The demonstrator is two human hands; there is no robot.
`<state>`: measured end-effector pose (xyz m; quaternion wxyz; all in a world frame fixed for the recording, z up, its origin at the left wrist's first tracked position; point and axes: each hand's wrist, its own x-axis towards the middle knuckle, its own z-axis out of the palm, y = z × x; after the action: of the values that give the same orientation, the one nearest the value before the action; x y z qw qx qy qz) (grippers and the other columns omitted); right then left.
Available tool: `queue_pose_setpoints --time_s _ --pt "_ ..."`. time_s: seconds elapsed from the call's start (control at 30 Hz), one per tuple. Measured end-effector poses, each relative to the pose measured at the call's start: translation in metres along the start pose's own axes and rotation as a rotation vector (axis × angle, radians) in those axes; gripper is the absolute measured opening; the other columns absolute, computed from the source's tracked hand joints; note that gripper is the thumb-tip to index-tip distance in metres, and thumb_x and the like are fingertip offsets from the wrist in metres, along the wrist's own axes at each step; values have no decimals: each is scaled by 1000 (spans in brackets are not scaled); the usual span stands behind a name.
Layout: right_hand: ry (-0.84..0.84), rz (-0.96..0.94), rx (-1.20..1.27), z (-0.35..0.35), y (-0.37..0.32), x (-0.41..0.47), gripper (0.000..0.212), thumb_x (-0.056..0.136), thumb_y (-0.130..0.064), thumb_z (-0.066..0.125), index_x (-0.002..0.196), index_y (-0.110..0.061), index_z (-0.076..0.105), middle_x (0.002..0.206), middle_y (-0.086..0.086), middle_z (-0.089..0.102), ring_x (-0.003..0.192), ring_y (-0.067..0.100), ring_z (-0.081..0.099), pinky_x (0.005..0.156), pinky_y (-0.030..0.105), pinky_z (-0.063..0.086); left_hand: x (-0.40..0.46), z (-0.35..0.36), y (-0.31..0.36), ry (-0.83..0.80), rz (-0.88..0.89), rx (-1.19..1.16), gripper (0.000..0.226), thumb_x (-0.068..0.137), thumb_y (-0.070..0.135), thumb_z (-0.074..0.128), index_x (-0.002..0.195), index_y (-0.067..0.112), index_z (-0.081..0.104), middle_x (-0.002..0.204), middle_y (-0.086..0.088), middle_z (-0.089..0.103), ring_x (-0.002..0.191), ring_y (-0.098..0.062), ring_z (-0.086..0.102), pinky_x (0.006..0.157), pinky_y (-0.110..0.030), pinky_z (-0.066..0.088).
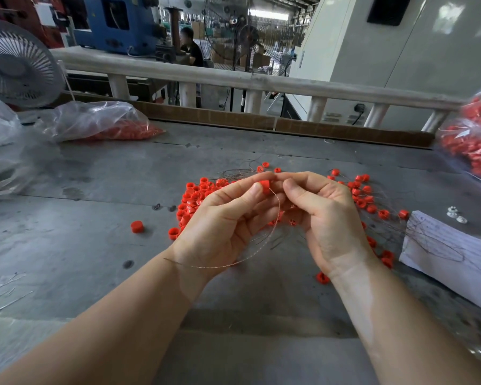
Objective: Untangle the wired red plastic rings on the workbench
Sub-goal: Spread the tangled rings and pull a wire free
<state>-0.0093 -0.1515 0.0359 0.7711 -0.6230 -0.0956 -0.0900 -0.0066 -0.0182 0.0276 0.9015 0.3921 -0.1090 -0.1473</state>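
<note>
On the grey workbench (95,218), a red ring (265,186) is pinched by the left hand (222,226) — its wire (261,245) apparently nipped by the right hand (322,218) — above the tangled pile (192,201).

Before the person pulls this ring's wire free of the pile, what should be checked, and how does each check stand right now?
1. Left hand pinches the red ring: ok.
2. Right hand fingers on the wire near the ring: cannot tell.
3. Wire loops free below the hands: ok.
4. Wire clear of the pile of rings: cannot tell.
5. Workbench space for a freed ring: ok.
</note>
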Motion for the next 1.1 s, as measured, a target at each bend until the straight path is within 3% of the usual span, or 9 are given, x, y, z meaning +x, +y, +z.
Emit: queue_pose_setpoints --time_s 0.33,0.43,0.53,0.7,0.83,0.9,0.97,1.1 --pt "-9 -18 -15 -2 1 0 21 86 -6 58 76 -15 74 75 5 71 67 13 64 62 24 53 -1 -1 0 -55 40 27 25 73 7 57 90 9 76 86 -7 73 74 -11 71 68 -20 57" --pt "-48 -4 -30 -1 2 -1 11 78 -18 64 78 -13 74 72 8 70 67 19 66 64 29 55 0 -1 -3 -1 128 130 21 70 5 62 86 9 76 83 -7 74 73 -12 71 64 -18 55" --pt "-85 15 -44 -1 4 -1 18 71 -23 69 81 -8 73 73 10 71 69 19 68 64 27 55 0 -3 -6 56 244 298 18 66 8 68 83 11 74 82 -8 74 77 -16 71 68 -21 56" --pt "-71 35 -89 -3 7 0 37 66 -21 75 92 4 70 92 24 70 91 35 68 86 43 52 -2 -3 -4 94 364 559 16 61 14 73 77 17 73 75 0 74 74 -12 71 66 -17 53" --pt "-65 87 -51 -2 7 -1 42 59 -19 73 89 9 68 96 31 67 97 46 63 93 56 48 -2 -4 0 76 397 719 18 69 2 75 75 19 73 72 5 73 70 -7 70 64 -15 52" --pt "-59 98 -40 -1 7 -1 33 55 -19 74 80 1 71 92 29 68 94 46 64 90 53 50 -2 -4 0 68 414 766 22 70 -3 75 75 18 72 69 8 72 66 -3 68 62 -12 50" --pt "-64 98 -37 -2 7 0 21 53 -19 74 71 -8 74 83 21 71 81 35 69 81 42 55 -1 -4 0 70 427 812 23 70 -3 75 74 20 71 67 11 71 65 0 67 61 -11 50" --pt "-72 101 -30 -3 8 0 19 59 -20 71 72 -7 72 80 21 71 71 25 66 64 28 55 -1 -4 -2 63 392 728 16 68 3 76 74 17 73 71 4 73 68 -6 69 63 -14 52"
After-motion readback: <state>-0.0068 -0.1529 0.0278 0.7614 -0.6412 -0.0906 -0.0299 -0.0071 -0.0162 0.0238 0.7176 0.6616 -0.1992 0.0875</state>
